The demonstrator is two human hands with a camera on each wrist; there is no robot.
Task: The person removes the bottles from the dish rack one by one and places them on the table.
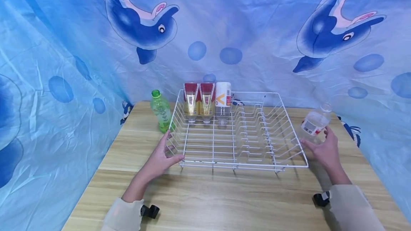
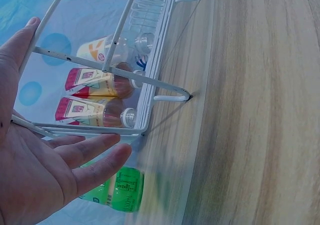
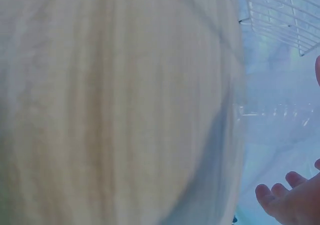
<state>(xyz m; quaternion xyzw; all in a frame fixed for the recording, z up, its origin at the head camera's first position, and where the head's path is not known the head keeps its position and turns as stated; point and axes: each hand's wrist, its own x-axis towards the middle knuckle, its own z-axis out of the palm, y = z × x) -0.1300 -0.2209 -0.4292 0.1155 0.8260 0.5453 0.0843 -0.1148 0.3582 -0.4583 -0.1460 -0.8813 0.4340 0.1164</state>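
Bottles point(image 1: 207, 101): five, three in one rack point(image 1: 224, 163); left grip point(image 1: 160, 159) spread, right grip point(image 1: 325, 149) seemingly relaxed.

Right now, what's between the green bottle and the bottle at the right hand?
The white wire rack, with three upside-down bottles at its back left; the head view shows it.

The head view looks forward and down — both wrist views, close and sideways, share its rack point(image 1: 233, 141).
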